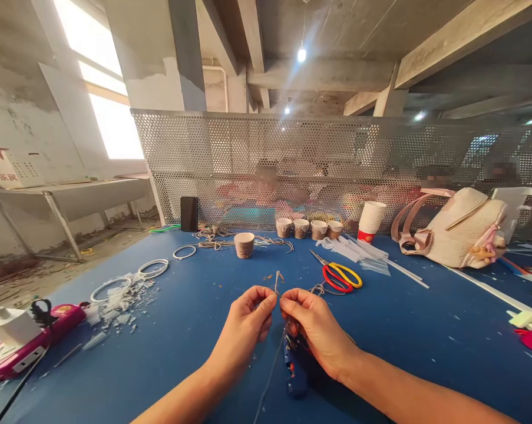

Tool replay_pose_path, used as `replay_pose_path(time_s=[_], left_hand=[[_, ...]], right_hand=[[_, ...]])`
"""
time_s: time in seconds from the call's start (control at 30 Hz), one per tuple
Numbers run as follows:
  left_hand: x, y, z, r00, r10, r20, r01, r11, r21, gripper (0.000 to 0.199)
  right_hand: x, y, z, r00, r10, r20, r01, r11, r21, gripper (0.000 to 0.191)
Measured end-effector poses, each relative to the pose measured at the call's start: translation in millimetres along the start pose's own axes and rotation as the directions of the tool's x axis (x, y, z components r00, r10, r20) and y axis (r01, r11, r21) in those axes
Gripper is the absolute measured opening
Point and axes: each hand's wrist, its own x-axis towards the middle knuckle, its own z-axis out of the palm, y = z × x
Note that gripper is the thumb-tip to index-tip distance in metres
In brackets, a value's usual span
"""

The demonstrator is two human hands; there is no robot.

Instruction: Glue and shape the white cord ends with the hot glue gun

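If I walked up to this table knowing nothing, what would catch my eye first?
Probably the two hands at the centre of the blue table: the left hand and the right hand pinch a thin twisted cord between their fingertips. Just beyond them lie scissors with red and yellow handles, and a row of small cups stands by the perforated screen.

The table (425, 330) wears a matt blue cloth-like cover, littered with pale plastic chips. The scissors (340, 275) have shiny metal blades and glossy red and yellow plastic handles. The paper cup (370, 221) looks smooth and white. The small cups (244, 244) are wrapped in rough twine. The screen (292, 147) is perforated grey metal. The handbag (458, 229) is soft cream leather-like material.
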Motion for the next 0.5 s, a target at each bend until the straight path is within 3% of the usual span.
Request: replay_pose_path(time_s=[0.4,0.5], left_hand=[[3,-1,-7.4,1.0,-0.002,0.008,0.003,0.998,-0.063,0.032],[5,3,-7.7,0.999,-0.032,0.015,0.033,0.992,-0.119,0.034]], right_hand=[[-8,-8,0,0.998,-0.054,-0.022,0.051,0.994,-0.1,0.017],[-10,-8,0,0.999,-0.043,0.032,0.044,0.999,-0.021,0.019]])
